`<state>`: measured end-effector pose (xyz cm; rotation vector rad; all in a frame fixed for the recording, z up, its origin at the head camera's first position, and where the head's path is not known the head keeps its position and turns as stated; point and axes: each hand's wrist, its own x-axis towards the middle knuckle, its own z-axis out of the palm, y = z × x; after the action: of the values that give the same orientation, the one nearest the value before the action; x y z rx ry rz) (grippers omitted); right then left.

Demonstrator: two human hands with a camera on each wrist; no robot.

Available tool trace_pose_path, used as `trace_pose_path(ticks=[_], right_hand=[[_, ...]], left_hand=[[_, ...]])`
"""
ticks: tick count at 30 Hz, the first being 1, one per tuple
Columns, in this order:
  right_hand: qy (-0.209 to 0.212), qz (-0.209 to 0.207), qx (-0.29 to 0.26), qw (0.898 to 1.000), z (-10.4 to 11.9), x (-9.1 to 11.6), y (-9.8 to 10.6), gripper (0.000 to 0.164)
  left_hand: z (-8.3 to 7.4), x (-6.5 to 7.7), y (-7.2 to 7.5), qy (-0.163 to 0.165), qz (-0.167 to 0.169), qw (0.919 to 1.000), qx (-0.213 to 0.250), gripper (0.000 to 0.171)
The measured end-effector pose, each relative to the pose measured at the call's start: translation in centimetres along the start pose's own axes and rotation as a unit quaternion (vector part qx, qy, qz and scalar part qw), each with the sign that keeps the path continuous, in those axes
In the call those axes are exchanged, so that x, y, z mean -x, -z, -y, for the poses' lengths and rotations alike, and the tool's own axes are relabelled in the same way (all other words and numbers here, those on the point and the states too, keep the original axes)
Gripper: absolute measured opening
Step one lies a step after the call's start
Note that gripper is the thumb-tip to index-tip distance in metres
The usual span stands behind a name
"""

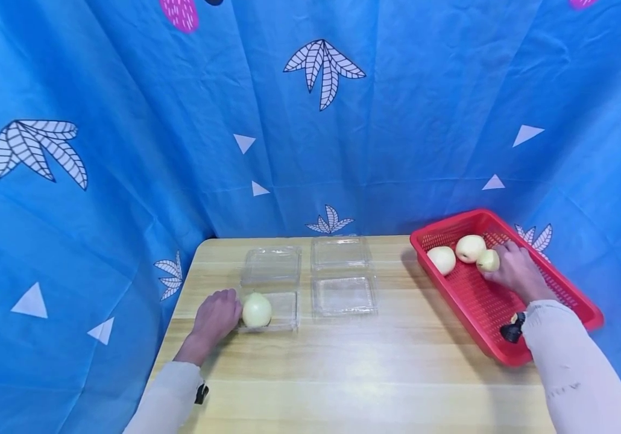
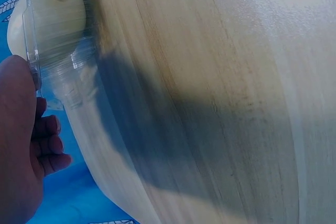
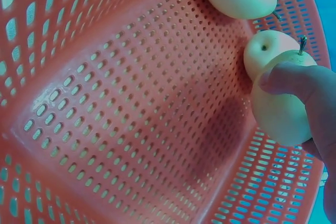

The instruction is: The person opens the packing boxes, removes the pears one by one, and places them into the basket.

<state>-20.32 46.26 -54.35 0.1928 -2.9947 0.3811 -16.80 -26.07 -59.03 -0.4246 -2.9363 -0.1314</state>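
My right hand (image 1: 515,271) reaches into the red basket (image 1: 470,313) and grips a pale yellow pear (image 3: 281,111), its thumb laid across the fruit near the stem. Two more pears lie in the basket, one pear (image 1: 471,248) right by the held one and another pear (image 1: 441,260) against the left side. On the table's left, my left hand (image 1: 218,313) pinches the edge of a clear plastic box (image 1: 284,310), thumb at its rim. Inside that box, close to the fingers, sits a single pear (image 1: 257,310).
Behind the pinched box lies a clear plastic tray (image 1: 272,265). To its right are two similar ones, a rear tray (image 1: 340,252) and a front tray (image 1: 344,295). The wooden table (image 1: 354,374) ends at a blue patterned curtain (image 1: 392,120) at the back and sides.
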Motion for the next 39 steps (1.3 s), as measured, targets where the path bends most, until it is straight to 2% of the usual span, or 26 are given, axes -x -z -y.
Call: trace_pose_path(ticks=[7,11,15,25,30,33,36,39], right_hand=[[-0.005,0.023,0.005,1.0,-0.3,0.4,-0.4,0.071],[-0.022,0.051,0.012,0.998,-0.6,0.6,-0.7,0.074],[-0.043,0.072,0.008,0.996,-0.7,0.8,-0.9,0.075],[-0.064,0.076,-0.012,0.995,-0.9,1.3,-1.4,0.073],[-0.084,0.079,-0.038,0.993,-1.0,1.0,-1.7,0.075],[-0.103,0.099,-0.047,0.989,-1.0,0.8,-1.4,0.082],[-0.124,0.13,-0.044,0.983,-1.0,0.6,-1.2,0.088],[-0.122,0.132,-0.036,0.983,-0.9,0.9,-1.1,0.087]], left_hand=[[-0.1,0.0,0.3,-0.013,-0.025,0.9996,-0.006,0.025],[0.0,-0.1,0.3,-0.017,-0.033,0.9993,-0.009,0.025],[0.0,-0.2,0.3,-0.018,-0.029,0.9994,-0.009,0.025],[-0.1,0.0,0.2,0.004,0.011,0.9999,-0.001,0.026],[0.0,0.2,0.2,0.0,-0.006,1.0,-0.002,0.025],[0.0,0.1,0.1,-0.005,-0.017,0.9998,-0.005,0.025],[0.1,0.1,-0.1,-0.002,-0.012,0.9999,-0.005,0.024],[0.1,0.2,-0.2,-0.001,-0.009,1.0,-0.002,0.024]])
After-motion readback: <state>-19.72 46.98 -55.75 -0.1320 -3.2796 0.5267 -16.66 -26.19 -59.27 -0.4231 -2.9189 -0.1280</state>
